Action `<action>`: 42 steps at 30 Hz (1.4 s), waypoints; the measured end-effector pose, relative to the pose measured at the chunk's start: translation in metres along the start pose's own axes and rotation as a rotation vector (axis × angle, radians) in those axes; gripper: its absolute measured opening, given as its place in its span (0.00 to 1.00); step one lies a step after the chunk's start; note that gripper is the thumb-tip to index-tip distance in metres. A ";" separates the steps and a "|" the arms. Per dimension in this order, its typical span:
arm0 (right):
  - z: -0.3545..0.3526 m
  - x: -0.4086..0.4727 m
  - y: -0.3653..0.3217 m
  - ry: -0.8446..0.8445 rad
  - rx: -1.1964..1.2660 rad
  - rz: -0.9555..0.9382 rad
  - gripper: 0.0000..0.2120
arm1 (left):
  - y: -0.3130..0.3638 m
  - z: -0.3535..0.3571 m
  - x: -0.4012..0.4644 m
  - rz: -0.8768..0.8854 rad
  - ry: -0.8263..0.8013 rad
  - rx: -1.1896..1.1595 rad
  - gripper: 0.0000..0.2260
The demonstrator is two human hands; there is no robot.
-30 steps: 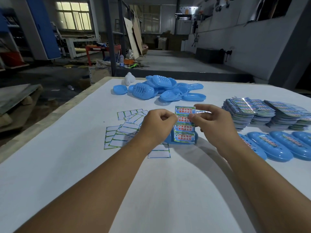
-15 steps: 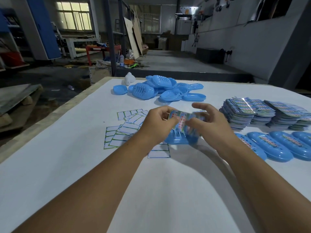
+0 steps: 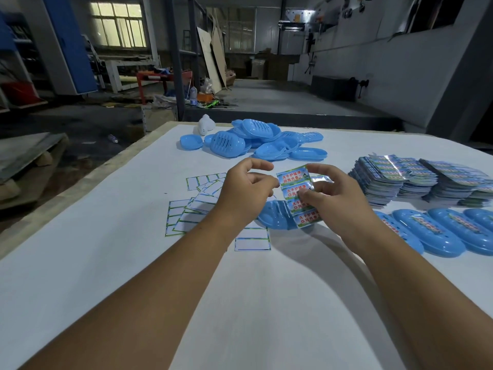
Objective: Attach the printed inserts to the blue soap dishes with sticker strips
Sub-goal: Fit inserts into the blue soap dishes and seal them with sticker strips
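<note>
Pinching the sticker strip (image 3: 298, 196) in my right hand (image 3: 333, 198), left hand (image 3: 246, 188) loosely curled beside it, blue soap dish (image 3: 277, 216) just beneath; peeling carelessly could tear or crease a sticker.

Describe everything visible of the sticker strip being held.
The sticker strip is a glossy column of four blue-and-green labels with red and white print, curling slightly. It is raised, tilted, over a blue soap dish on the table. The right hand pinches its middle; the left hand meets its upper left edge.
</note>
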State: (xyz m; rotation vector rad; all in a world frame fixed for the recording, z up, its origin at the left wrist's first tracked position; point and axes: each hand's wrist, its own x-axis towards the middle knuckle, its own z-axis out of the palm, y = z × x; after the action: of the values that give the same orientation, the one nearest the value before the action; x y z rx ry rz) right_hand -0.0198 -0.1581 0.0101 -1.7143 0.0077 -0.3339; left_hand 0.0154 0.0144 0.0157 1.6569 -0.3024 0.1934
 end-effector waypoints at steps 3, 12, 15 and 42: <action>0.000 0.001 0.001 -0.013 -0.003 0.012 0.18 | -0.002 0.000 0.001 0.001 0.012 0.025 0.09; 0.000 0.002 0.002 -0.020 -0.014 0.039 0.18 | 0.000 0.000 -0.001 0.009 -0.002 0.039 0.09; 0.000 0.002 0.002 -0.014 -0.015 0.038 0.17 | 0.000 0.000 -0.002 0.013 -0.006 0.062 0.09; 0.007 -0.014 -0.005 0.093 -0.484 -0.280 0.13 | 0.004 0.009 -0.013 0.076 -0.112 0.093 0.09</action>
State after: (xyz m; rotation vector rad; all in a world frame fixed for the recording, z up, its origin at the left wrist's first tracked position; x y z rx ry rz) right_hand -0.0323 -0.1482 0.0109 -2.1828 -0.0909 -0.6610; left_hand 0.0011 0.0065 0.0141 1.7525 -0.4469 0.1742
